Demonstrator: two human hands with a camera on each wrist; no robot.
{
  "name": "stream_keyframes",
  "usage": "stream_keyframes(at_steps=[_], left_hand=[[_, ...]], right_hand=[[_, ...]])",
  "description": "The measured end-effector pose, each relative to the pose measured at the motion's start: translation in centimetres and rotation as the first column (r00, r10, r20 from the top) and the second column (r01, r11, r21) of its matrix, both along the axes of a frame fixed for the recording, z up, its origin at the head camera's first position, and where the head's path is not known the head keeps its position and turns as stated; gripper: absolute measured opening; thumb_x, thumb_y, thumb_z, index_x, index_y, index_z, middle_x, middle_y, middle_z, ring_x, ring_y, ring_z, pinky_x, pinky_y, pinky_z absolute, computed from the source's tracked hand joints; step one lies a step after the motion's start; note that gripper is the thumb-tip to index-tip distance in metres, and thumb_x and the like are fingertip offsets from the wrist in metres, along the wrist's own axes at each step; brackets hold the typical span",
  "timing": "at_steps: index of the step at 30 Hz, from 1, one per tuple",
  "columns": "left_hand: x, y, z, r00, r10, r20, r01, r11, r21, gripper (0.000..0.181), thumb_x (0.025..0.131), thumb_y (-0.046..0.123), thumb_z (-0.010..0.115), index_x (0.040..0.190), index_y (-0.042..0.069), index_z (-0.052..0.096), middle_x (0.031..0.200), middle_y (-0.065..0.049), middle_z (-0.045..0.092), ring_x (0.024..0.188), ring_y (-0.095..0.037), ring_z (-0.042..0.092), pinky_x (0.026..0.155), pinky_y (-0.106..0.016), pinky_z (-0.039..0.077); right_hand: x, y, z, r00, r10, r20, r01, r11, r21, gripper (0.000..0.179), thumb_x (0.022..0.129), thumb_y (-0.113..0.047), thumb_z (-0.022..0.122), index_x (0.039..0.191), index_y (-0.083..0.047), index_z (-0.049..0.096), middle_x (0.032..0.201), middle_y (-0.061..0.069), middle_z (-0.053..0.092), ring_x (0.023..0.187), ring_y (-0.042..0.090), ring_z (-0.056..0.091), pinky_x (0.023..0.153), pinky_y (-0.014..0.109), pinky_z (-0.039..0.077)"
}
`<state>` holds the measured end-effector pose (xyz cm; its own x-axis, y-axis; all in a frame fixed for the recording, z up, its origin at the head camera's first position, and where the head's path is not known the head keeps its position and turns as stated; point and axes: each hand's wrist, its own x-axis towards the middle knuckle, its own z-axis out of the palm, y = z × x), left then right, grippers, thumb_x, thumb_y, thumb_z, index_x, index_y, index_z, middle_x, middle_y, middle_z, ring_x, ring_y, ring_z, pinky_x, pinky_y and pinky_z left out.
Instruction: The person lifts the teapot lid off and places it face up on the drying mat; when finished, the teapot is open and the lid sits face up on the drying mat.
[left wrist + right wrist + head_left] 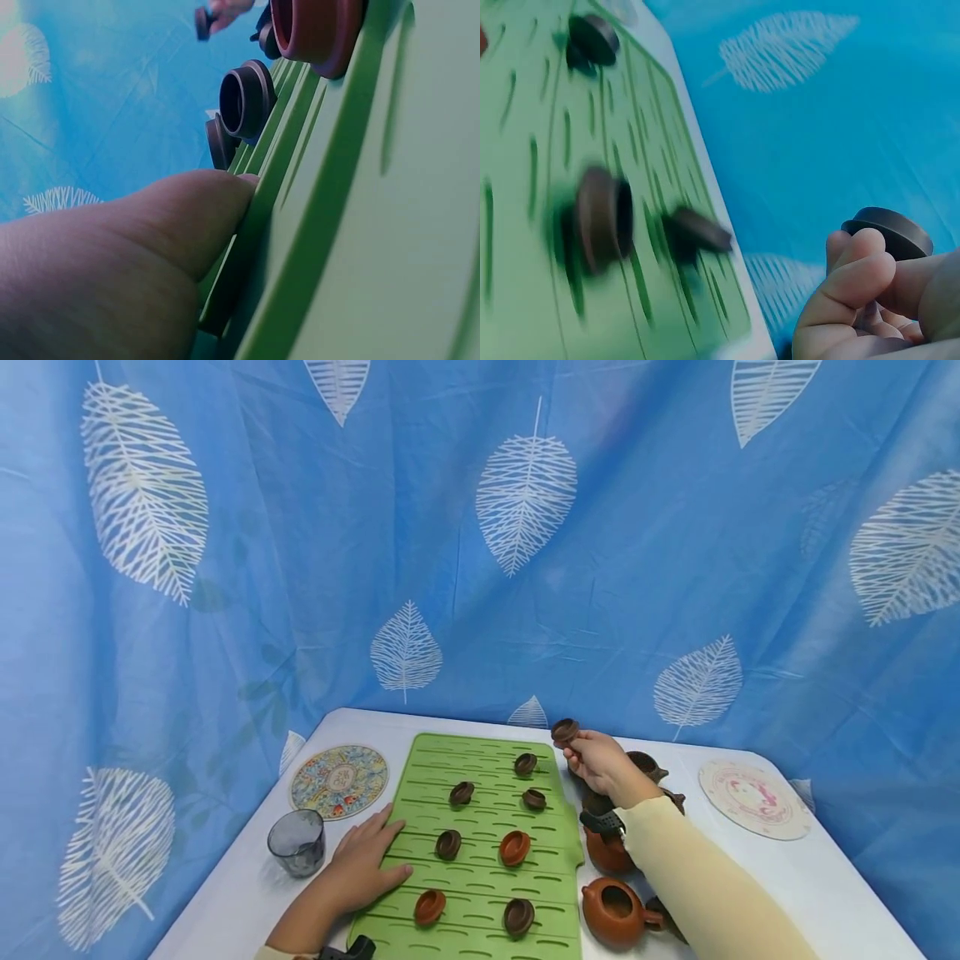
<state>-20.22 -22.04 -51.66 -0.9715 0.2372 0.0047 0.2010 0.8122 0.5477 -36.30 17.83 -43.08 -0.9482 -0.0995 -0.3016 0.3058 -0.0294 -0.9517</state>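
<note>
My right hand pinches a dark brown teapot lid between thumb and fingers, raised near the far right corner of a green ridged mat. In the right wrist view the same lid shows its rim above the curled fingers. On the mat lie several other lids, some dark brown like this lid, others reddish like this lid. Flat on the mat's left edge rests my left hand, fingers extended, thumb on the green surface. Below the right forearm sits an uncovered reddish teapot.
More teapots, one reddish and some dark, line the mat's right side, partly hidden by the right arm. A grey glass and a patterned round mat stand at left. A pale pink-printed disc lies far right.
</note>
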Motion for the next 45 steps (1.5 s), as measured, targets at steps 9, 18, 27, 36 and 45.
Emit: stream_keyframes(at_steps=[9, 18, 27, 36, 45], left_hand=[[0.2, 0.7, 0.1, 0.999, 0.002, 0.033, -0.002, 1.000, 0.003, 0.079, 0.093, 0.052, 0.076, 0.156, 0.013, 0.050, 0.173, -0.015, 0.024, 0.157, -0.046, 0.024, 0.126, -0.070, 0.013], [-0.3, 1.1, 0.6, 1.000, 0.003, 0.023, -0.003, 1.000, 0.001, 0.078, 0.093, 0.051, 0.076, 0.156, 0.012, 0.051, 0.173, -0.015, 0.024, 0.157, -0.046, 0.024, 0.126, -0.069, 0.013], [-0.5, 1.6, -0.2, 1.000, -0.018, -0.005, 0.018, 1.000, 0.019, 0.079, 0.093, 0.055, 0.074, 0.155, 0.011, 0.052, 0.172, -0.017, 0.026, 0.156, -0.049, 0.025, 0.124, -0.071, 0.014], [-0.6, 1.9, -0.2, 1.000, -0.024, 0.013, 0.024, 1.000, 0.003, 0.079, 0.093, 0.054, 0.074, 0.156, 0.013, 0.051, 0.174, -0.014, 0.024, 0.157, -0.045, 0.024, 0.126, -0.069, 0.013], [-0.4, 1.8, 0.6, 1.000, -0.021, 0.023, 0.021, 1.000, -0.005, 0.078, 0.093, 0.051, 0.075, 0.156, 0.012, 0.051, 0.173, -0.016, 0.025, 0.157, -0.046, 0.024, 0.126, -0.070, 0.013]], right_hand=[[0.1, -6.9, -1.2, 0.997, 0.078, 0.008, -0.078, 0.997, 0.010, 0.032, 0.114, -0.013, 0.042, 0.140, -0.002, 0.058, 0.093, 0.004, 0.064, 0.067, 0.004, 0.053, 0.055, 0.017, 0.046], [-0.3, -12.2, -2.4, 0.989, 0.145, 0.008, -0.145, 0.989, 0.031, 0.031, 0.113, -0.012, 0.046, 0.137, -0.001, 0.063, 0.102, 0.011, 0.069, 0.066, 0.004, 0.055, 0.058, 0.017, 0.047], [-0.6, -13.2, -4.1, 0.986, 0.165, 0.028, -0.167, 0.971, 0.172, 0.031, 0.111, -0.007, 0.047, 0.139, 0.002, 0.057, 0.098, 0.009, 0.068, 0.066, 0.006, 0.057, 0.060, 0.020, 0.050], [0.2, -11.9, -4.0, 0.978, 0.208, 0.019, -0.207, 0.951, 0.231, 0.029, 0.111, -0.004, 0.047, 0.135, 0.006, 0.058, 0.104, 0.016, 0.069, 0.069, 0.008, 0.060, 0.064, 0.022, 0.053], [0.4, -11.2, -3.1, 0.961, 0.273, 0.034, -0.273, 0.929, 0.250, 0.053, 0.106, -0.001, 0.056, 0.156, 0.007, 0.040, 0.112, 0.020, 0.072, 0.074, 0.010, 0.068, 0.071, 0.025, 0.060]])
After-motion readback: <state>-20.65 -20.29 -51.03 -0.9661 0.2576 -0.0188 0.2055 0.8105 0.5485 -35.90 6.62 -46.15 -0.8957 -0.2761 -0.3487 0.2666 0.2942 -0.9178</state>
